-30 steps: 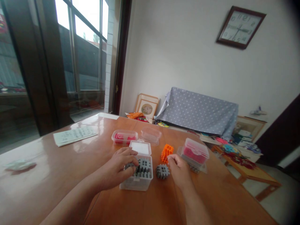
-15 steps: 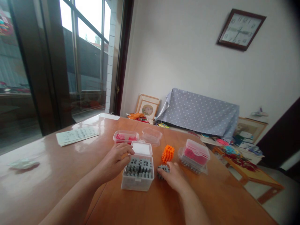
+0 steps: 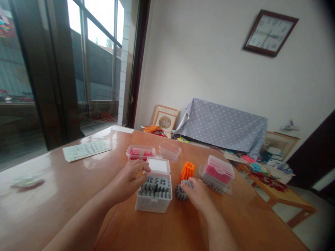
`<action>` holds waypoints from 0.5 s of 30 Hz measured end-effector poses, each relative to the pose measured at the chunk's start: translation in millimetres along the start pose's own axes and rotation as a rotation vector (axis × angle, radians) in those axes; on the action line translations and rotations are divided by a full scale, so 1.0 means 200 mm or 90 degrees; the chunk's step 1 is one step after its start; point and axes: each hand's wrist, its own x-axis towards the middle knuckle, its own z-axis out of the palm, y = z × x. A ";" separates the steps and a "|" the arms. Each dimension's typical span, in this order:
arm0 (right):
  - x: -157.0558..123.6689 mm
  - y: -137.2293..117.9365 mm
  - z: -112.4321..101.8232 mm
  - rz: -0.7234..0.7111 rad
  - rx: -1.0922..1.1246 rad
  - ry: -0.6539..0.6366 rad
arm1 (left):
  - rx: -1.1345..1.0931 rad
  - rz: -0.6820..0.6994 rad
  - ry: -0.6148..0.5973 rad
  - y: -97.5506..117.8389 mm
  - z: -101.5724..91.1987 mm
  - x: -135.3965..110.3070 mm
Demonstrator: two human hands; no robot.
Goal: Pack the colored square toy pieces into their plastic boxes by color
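Head view: the left hand [image 3: 130, 180] lies against the left rim of the box [image 3: 154, 201] of grey pieces, fingers half-bent, touching it but closed round nothing. The right hand [image 3: 199, 196] grips the grey block [image 3: 179, 192], which sits on the worktop [image 3: 78, 195] just right of the box, with the orange block [image 3: 187, 170] just behind

Your left hand [image 3: 128, 181] rests against the left side of the open box [image 3: 153, 200], which sits on the table [image 3: 52, 195] with blocks in it. Just right of the box, your right hand [image 3: 199, 196] closes over a block cluster [image 3: 179, 191]. A second cluster [image 3: 187, 170] lies behind it. Stacked boxes [image 3: 217, 174] stand further right, a left tub [image 3: 140, 152] and a right tub [image 3: 169, 151] sit behind, and a paper sheet [image 3: 86, 150] lies far left.
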 end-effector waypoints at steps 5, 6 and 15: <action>-0.04 -0.16 -0.04 -0.101 0.122 0.084 | -0.050 -0.033 -0.020 0.07 0.00 -0.01; -0.07 -0.21 -0.04 -0.132 0.120 0.102 | -0.072 -0.047 -0.035 0.09 0.00 -0.01; -0.20 -0.47 0.06 -0.278 0.063 0.180 | -0.339 -0.132 -0.132 0.16 0.05 -0.03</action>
